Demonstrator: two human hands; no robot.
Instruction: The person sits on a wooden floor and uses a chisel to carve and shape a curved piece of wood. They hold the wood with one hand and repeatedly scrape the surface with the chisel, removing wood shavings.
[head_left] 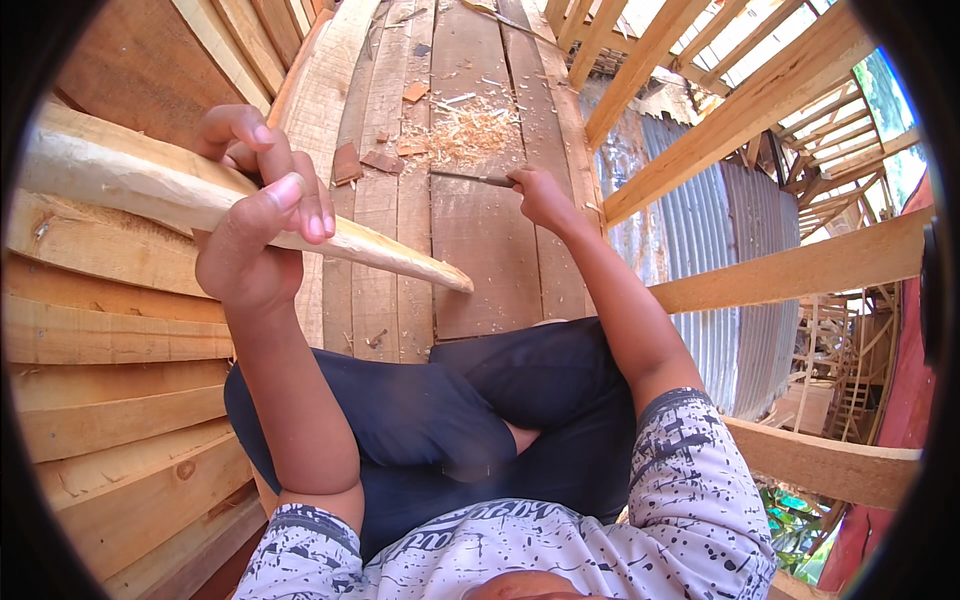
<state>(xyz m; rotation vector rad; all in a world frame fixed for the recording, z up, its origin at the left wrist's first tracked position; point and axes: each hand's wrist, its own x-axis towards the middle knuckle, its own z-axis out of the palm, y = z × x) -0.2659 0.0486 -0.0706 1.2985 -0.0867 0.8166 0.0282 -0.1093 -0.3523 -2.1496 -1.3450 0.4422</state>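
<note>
A long, pale, whittled wooden pole (375, 246) slants across the view from the upper left. Its rounded, tapered tip points down toward the floor planks in front of my knees. My left hand (262, 205) grips the pole, with the fingers curled over it from the far side and the thumb on the near side. Farther right, my right hand (547, 200) is closed around the handle of a knife (465, 177). The dark, narrow blade points left, beyond the pole's tip and apart from it. Part of the handle is hidden inside my fist.
Wood shavings (475, 130) lie heaped on the plank floor (485, 235), with several reddish-brown chips (347, 164) beside them. Stacked boards (120, 330) wall the left side. On the right, a wooden rail (790, 265) crosses before corrugated metal sheets (690, 190). My folded legs (430, 400) fill the near middle.
</note>
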